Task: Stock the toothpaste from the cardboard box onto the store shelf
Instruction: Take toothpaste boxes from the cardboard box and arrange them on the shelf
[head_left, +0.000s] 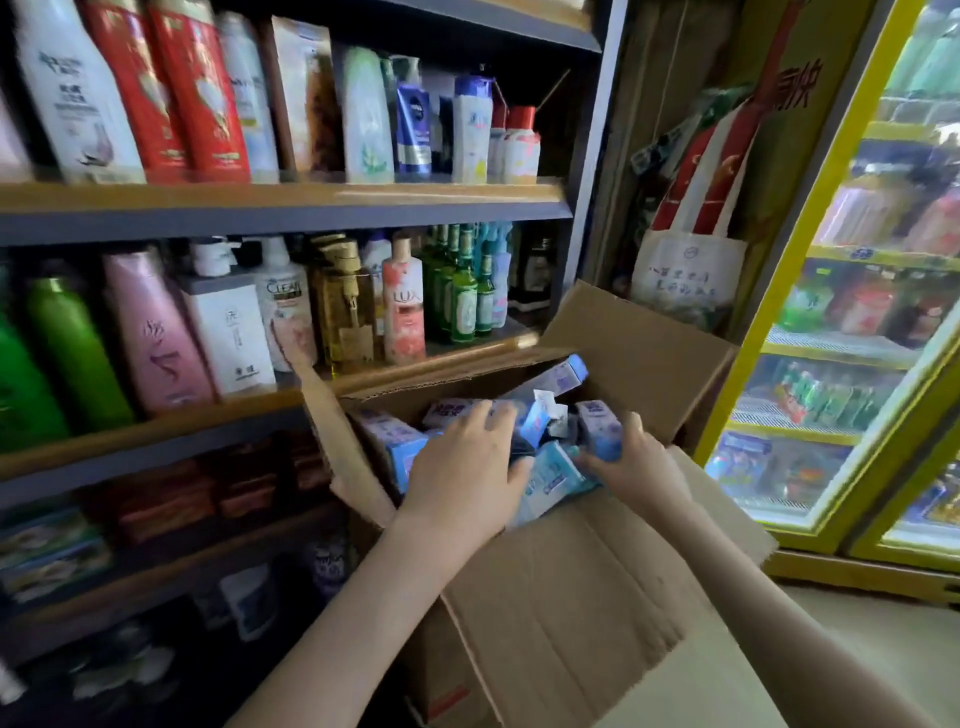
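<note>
The toothpaste (550, 478) is all in the box (649, 358), a loose heap of blue and white packs lying at odd angles, one standing up against the far right corner. My right hand (641, 462) is at the box's right side, with thumb and fingers curled round one pack (597, 428). My left hand (467, 467) lies palm down on the heap nearer the left wall, fingers spread and fairly straight across the tops, thumb on a pale pack; it grips nothing that I can see.

The box is open on all sides. Its near flap (571, 597) folds out toward me under both forearms, the far flap stands up behind the heap, and the left flap (332, 431) leans against the front edge of the shelf (156, 431), covering that end of it.

The shelf is just left of the box. The board level with the box top is packed edge to edge with bottles (156, 338), green, pink, white and amber, and the board above is as full. Below are blurred red packets (171, 499) and darker goods.

Behind the box hangs a bag (685, 280); right of it stands a yellow-framed fridge (852, 312) of drinks.
</note>
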